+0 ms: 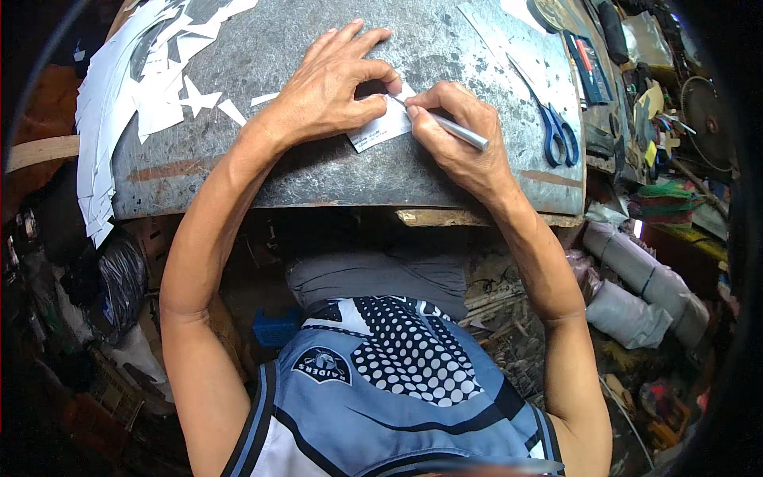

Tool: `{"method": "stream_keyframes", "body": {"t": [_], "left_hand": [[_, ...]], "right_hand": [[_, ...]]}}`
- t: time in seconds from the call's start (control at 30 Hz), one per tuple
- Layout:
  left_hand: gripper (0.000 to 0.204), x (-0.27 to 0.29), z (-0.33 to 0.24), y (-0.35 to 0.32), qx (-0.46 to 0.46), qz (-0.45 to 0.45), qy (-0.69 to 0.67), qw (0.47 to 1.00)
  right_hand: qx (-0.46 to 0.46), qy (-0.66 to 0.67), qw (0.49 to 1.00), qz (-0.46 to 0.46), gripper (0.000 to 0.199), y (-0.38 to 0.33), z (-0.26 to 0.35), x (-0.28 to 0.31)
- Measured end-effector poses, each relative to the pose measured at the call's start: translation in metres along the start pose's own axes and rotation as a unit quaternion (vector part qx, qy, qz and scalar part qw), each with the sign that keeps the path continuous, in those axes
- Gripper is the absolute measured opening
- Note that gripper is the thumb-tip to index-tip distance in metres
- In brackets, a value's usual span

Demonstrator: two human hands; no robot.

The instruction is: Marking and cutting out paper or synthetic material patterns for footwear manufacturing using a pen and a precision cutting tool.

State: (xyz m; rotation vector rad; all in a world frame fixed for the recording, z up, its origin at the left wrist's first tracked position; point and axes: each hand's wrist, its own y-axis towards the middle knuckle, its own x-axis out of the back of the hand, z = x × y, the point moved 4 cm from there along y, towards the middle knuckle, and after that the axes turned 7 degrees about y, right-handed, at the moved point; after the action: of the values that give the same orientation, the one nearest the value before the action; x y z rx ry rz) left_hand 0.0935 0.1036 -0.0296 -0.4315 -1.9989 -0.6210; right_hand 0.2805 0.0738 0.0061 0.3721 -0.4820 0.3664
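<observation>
A small white piece of paper [385, 132] with faint print lies on the worn metal tabletop [318, 179]. My left hand [338, 83] rests over its left side, thumb and index finger at the paper, the other fingers spread on the metal. In my right hand [465, 135], a slim silver pen-like tool [463, 134] is gripped, slanting down to the paper's upper part. Its tip is mostly hidden by my fingers, so I cannot tell a pen from a craft knife. Blue-handled scissors [559, 137] lie apart, right of my right hand.
White paper scraps [155, 95] heap along the table's left side, some hanging over the edge. A clear ruler-like strip [485, 36] lies beyond the scissors. A blue-and-red package [586, 67] sits at the right edge. Wrapped grey rolls [648, 270] are below right.
</observation>
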Motion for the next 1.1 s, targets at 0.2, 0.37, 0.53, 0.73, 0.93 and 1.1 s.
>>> {"method": "stream_keyframes", "body": {"t": [0.2, 0.37, 0.53, 0.73, 0.93, 1.1], "left_hand": [[0.027, -0.001, 0.001, 0.000, 0.002, 0.001, 0.005, 1.000], [0.028, -0.002, 0.002, 0.000, 0.002, -0.003, 0.008, 1.000], [0.028, -0.003, 0.002, 0.000, 0.005, -0.001, 0.014, 1.000], [0.027, -0.002, 0.002, 0.000, 0.000, -0.003, 0.015, 1.000], [0.026, -0.002, 0.002, 0.000, -0.005, -0.005, 0.017, 1.000], [0.027, -0.001, 0.002, 0.001, -0.004, -0.004, 0.018, 1.000]], "right_hand": [[0.001, -0.005, 1.000, 0.001, 0.012, -0.002, 0.001, 0.001], [0.004, -0.001, 1.000, -0.001, 0.012, -0.002, 0.001, 0.001], [0.004, -0.002, 1.000, -0.002, 0.012, -0.005, -0.001, 0.003], [-0.006, -0.002, 1.000, 0.002, 0.011, -0.007, 0.003, 0.004], [-0.004, -0.013, 1.000, 0.007, 0.011, -0.009, 0.003, 0.005], [-0.006, -0.015, 1.000, 0.006, 0.011, -0.010, 0.003, 0.007]]}}
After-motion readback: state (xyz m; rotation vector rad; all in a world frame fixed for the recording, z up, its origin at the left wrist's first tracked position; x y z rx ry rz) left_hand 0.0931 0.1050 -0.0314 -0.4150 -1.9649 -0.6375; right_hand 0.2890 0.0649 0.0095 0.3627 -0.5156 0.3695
